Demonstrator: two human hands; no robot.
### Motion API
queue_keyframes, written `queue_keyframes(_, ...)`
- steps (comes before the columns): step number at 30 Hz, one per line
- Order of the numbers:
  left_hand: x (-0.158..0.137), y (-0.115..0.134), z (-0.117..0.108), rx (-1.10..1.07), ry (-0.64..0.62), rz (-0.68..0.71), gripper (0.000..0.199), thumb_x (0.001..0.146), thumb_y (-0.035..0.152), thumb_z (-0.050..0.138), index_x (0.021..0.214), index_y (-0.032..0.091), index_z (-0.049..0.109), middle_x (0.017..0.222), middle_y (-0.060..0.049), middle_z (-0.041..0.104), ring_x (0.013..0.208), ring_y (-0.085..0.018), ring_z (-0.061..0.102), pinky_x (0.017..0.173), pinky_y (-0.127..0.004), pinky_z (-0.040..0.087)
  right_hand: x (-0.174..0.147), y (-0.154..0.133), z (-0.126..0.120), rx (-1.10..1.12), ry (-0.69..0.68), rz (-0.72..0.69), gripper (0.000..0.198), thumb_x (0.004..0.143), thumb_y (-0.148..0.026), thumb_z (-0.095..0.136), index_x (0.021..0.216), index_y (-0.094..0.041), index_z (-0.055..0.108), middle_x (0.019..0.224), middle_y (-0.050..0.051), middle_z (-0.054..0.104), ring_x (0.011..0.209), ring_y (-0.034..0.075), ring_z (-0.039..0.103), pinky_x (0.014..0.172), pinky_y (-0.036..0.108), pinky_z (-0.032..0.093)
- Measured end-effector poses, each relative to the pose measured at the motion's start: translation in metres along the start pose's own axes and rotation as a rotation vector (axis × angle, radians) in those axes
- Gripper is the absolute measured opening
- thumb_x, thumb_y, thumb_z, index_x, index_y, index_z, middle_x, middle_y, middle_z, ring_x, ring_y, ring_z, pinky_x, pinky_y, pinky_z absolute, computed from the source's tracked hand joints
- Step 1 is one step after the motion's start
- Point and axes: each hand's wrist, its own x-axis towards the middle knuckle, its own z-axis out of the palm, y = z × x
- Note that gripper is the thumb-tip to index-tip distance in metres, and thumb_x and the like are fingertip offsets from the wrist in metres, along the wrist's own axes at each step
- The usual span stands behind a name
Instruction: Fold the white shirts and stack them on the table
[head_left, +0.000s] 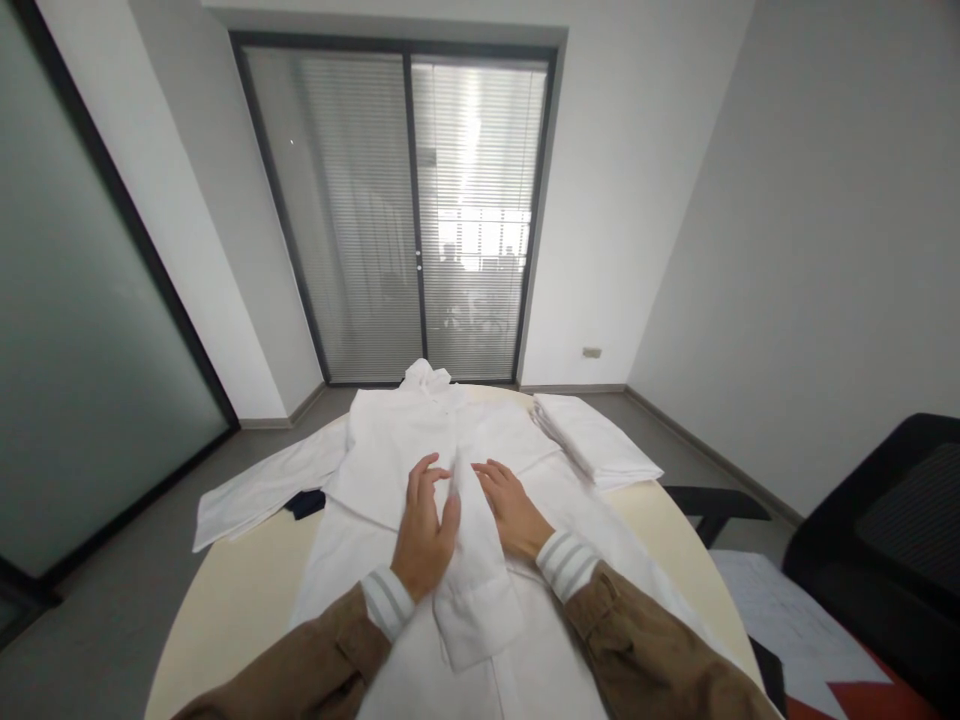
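A white long-sleeved shirt [375,440] is spread over the table, its collar [427,376] at the far edge. One sleeve [476,560] lies folded down the middle of the shirt, with its cuff [480,620] nearest me. My left hand [425,530] is at the left side of this sleeve, fingers curved and apart, thumb by its edge. On the other side, my right hand [514,508] lies low over the cloth with fingers extended toward the sleeve. Neither hand grips the fabric. The other sleeve [274,480] stretches out to the left, past the table edge.
A folded white cloth [600,440] rests at the table's right. Something dark blue [306,503] pokes out beneath the left sleeve. The round cream table [217,610] has a black chair [885,540] to its right, with papers [795,610] there. Glass doors [405,220] stand behind.
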Motion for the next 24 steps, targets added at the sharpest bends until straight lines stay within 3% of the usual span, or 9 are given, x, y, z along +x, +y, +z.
queue_keyframes(2,0.001,0.003,-0.006,0.075,-0.106,0.235,0.049,0.09,0.011,0.041,0.138,0.022,0.045,0.152,-0.012,0.037,0.142,-0.028,0.032,0.115,-0.051,0.031,-0.001,0.001,0.0,-0.069,-0.043,0.025,0.055,0.089,-0.036,0.056,0.142,-0.025,0.049,0.147,0.012,0.048,0.147,0.034,0.021,0.116,0.059,0.019)
queue_keyframes(5,0.003,0.006,-0.011,0.193,-0.326,0.496,0.067,0.079,0.001,0.042,0.14,0.028,0.049,0.142,-0.006,0.053,0.14,-0.028,0.034,0.117,-0.052,0.025,-0.003,0.001,-0.001,-0.113,-0.086,0.031,0.045,0.094,-0.026,0.046,0.138,-0.024,0.053,0.14,0.01,0.054,0.149,0.029,0.018,0.119,0.056,0.011)
queue_keyframes(8,0.003,0.007,-0.011,0.248,-0.346,0.404,0.071,0.074,0.002,0.043,0.14,0.025,0.05,0.13,-0.007,0.062,0.128,-0.028,0.046,0.112,-0.05,0.03,-0.003,0.004,0.002,-0.1,-0.057,0.048,0.039,0.095,-0.017,0.04,0.127,-0.023,0.06,0.127,0.008,0.062,0.145,0.025,0.028,0.12,0.053,0.012)
queue_keyframes(10,0.004,0.007,-0.01,0.264,-0.323,0.28,0.07,0.075,0.004,0.044,0.143,0.02,0.048,0.133,-0.009,0.059,0.121,-0.027,0.05,0.106,-0.048,0.037,-0.004,0.007,0.005,-0.091,-0.024,0.053,0.041,0.09,-0.011,0.043,0.124,-0.024,0.061,0.124,0.005,0.062,0.14,0.024,0.035,0.119,0.052,0.013)
queue_keyframes(13,0.008,0.006,-0.013,0.305,-0.396,0.2,0.065,0.077,0.006,0.044,0.14,0.019,0.051,0.132,-0.009,0.061,0.109,-0.026,0.053,0.095,-0.045,0.043,-0.005,0.013,0.01,-0.109,0.022,0.056,0.045,0.081,-0.006,0.051,0.119,-0.025,0.064,0.124,0.004,0.061,0.133,0.024,0.04,0.116,0.05,0.019)
queue_keyframes(18,0.02,-0.007,-0.028,0.327,-0.55,0.174,0.051,0.076,0.01,0.047,0.122,0.018,0.066,0.104,-0.009,0.069,0.102,-0.029,0.051,0.09,-0.045,0.043,-0.006,0.017,0.013,-0.112,0.086,0.091,0.032,0.082,-0.012,0.059,0.108,-0.026,0.069,0.124,0.005,0.061,0.132,0.027,0.036,0.108,0.045,0.029)
queue_keyframes(24,0.032,-0.046,-0.054,0.132,-0.609,0.156,0.027,0.066,0.007,0.047,0.084,0.016,0.065,0.095,-0.009,0.064,0.099,-0.024,0.054,0.09,-0.038,0.045,-0.003,0.011,0.007,-0.109,0.16,0.113,0.013,0.08,-0.018,0.065,0.093,-0.021,0.068,0.109,0.006,0.066,0.133,0.029,0.037,0.107,0.045,0.027)
